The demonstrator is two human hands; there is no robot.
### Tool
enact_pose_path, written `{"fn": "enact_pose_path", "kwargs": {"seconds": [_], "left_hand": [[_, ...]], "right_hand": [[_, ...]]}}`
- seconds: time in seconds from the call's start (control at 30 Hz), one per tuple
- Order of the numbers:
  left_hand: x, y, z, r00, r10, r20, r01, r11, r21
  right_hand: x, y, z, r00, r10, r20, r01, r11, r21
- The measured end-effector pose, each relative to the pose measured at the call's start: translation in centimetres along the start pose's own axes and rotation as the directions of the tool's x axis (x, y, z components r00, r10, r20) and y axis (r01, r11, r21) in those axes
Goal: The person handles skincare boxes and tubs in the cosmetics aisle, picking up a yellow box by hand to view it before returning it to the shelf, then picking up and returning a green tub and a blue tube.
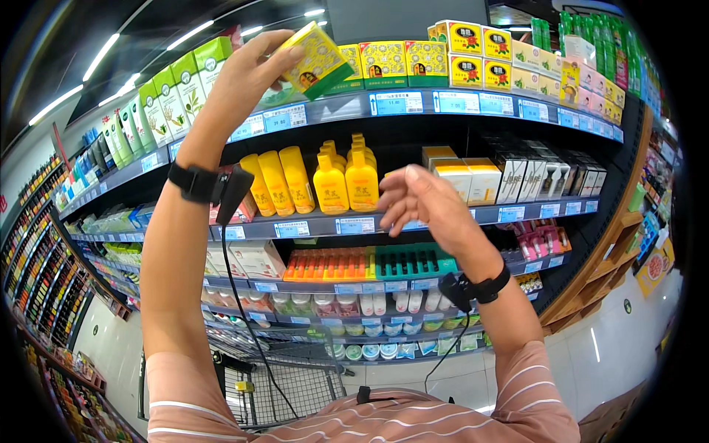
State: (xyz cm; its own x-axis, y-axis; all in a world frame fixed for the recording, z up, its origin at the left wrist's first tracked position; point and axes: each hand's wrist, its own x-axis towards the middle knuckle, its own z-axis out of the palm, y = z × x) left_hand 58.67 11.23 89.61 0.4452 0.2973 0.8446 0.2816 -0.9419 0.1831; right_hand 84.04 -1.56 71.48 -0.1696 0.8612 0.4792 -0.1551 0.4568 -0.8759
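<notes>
My left hand (pixel 271 63) is raised to the top shelf, its thumb and fingers closed on a yellow and green patterned box (pixel 318 61), which is tilted. Similar yellow boxes (pixel 383 63) stand upright on that shelf, just to the right of the held one. My right hand (pixel 424 202) holds nothing; its fingers are apart and slightly curled, in front of the second shelf. Yellow bottles (pixel 363 185) stand to its left, white and orange boxes (pixel 483 180) to its right. Both wrists bear black straps with small devices and cables.
A wire shopping cart (pixel 288 387) stands below, with a small yellow item (pixel 244 386) in it. The shelf edge (pixel 332 111) carries price tags. Green and white cartons (pixel 185 88) line the upper left shelf. A wooden display rack (pixel 615 249) stands at the right.
</notes>
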Motion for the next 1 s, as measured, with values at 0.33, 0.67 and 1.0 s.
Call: {"fn": "enact_pose_path", "kwargs": {"seconds": [0.33,0.67,1.0], "left_hand": [[4.1,-1.0,1.0,0.983,-0.056,0.176,0.046,0.997,0.061],[6.2,-1.6,0.7,0.948,-0.072,0.309,0.024,0.987,0.156],[7.2,-1.0,1.3,0.907,-0.138,0.399,0.046,0.972,0.231]], "right_hand": [[7.1,-7.2,-3.4,0.727,-0.684,0.062,0.475,0.435,-0.765],[14.8,-9.1,-5.6,0.526,-0.751,0.399,0.374,-0.216,-0.902],[16.5,-8.8,-6.0,0.560,-0.696,0.449,0.363,-0.282,-0.888]]}}
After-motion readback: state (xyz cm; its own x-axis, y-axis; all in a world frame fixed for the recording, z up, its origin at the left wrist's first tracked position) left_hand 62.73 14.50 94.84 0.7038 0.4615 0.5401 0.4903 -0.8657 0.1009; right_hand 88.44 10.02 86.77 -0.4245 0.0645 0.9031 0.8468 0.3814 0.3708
